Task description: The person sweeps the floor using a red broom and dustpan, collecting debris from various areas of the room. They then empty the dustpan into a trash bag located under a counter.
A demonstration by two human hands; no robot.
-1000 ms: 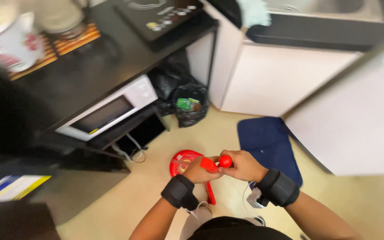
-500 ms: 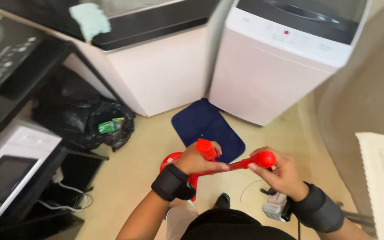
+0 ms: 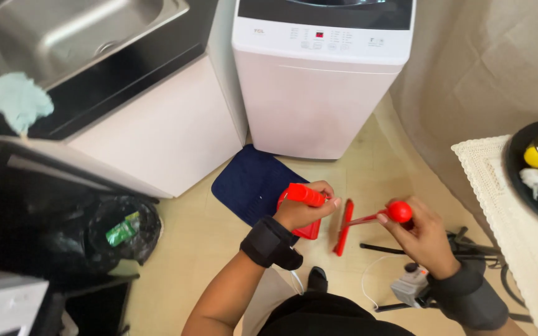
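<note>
My left hand (image 3: 303,213) grips the thick red handle of a red dustpan (image 3: 310,231), which hangs low over the beige floor. My right hand (image 3: 423,241) holds a red brush by its round knob end (image 3: 400,211). The thin shaft runs left and down to the narrow brush head (image 3: 344,228), which stands on edge just right of the dustpan. A small gap separates the two red pieces. Black wrist bands sit on both forearms.
A white washing machine (image 3: 319,87) stands ahead with a navy mat (image 3: 249,185) at its foot. To the left are a white cabinet (image 3: 157,134) with a steel sink (image 3: 63,31), a teal cloth (image 3: 15,99) and a black rubbish bag (image 3: 116,233). At right is a lace-covered table (image 3: 499,199); a power strip (image 3: 409,289) lies below.
The view has swung right toward the washing machine. The brush and dustpan, held together before, are now apart, one in each hand.
</note>
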